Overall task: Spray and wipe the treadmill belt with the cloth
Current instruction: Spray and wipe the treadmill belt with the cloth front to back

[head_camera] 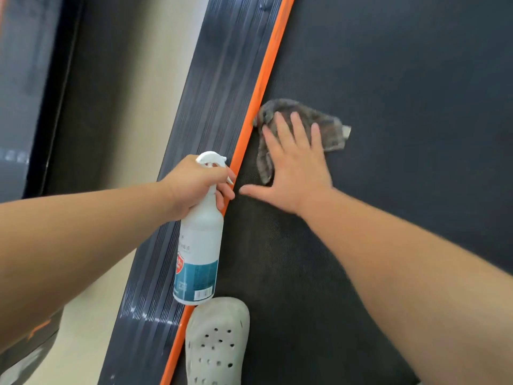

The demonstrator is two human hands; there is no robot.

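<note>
Cloth (326, 126) lies crumpled on treadmill belt (402, 79) beside orange strip (267, 93), our right hand (294, 170) spread flat, pressing it down. Left hand (188, 184) curled round spray bottle (198, 245) neck. Cloth looks soft, light; we judge flat palm holds it best.

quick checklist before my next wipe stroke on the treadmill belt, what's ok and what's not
1. Right hand flat on the cloth, fingers spread: ok.
2. Cloth lies on the belt beside the orange strip: ok.
3. Left hand grips the spray bottle at its neck: ok.
4. Belt wet ahead of the cloth: cannot tell.
5. Shoe rests at the belt's near end, likely in the way of a pull back: not ok.
</note>
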